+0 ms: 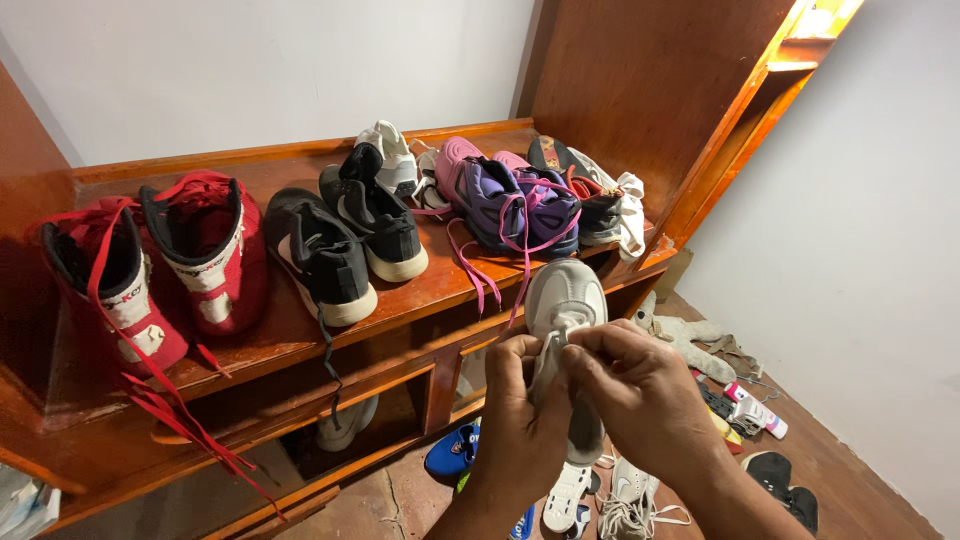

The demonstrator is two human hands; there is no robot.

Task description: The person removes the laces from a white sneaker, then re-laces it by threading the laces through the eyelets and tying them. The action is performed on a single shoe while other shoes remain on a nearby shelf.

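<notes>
Nearest the camera, at 6 o'clock, both hands meet in front of the chest. Left hand (522, 400) and right hand (635, 390) are closed together on a pale grey-white shoe (566, 300), held toe-up, sole side partly toward the lens. Left grip: fingers curled shut around the shoe's lower body. Right grip: thumb and fingertips pinched tight at the tongue or lace area, just above the left knuckles; exact contact point hidden by the fingers. The shoe's toe rises clear of both hands toward 12 o'clock, and its heel drops behind the right palm. Behind the shoe, at 10 to 12 o'clock, runs a wooden shelf (300, 335) with a row of footwear. Far left, 9 o'clock: pair of red-and-white high-tops (165, 270), red laces (180, 415) trailing over the shelf edge. Beside them, 11 o'clock: pair of black sneakers (345, 240) with cream soles. Behind those, white sneakers (392, 155). At 12 to 1 o'clock: purple sneakers (515, 205) with pink laces (478, 270) hanging down, almost touching the held shoe's toe. On the floor (860, 470), 5 o'clock: white lace-up shoe (630, 495), blue shoe (452, 450), dark sandal (785, 478). At 3 o'clock: a beige plush toy (690, 338) against the shelf base.
</notes>
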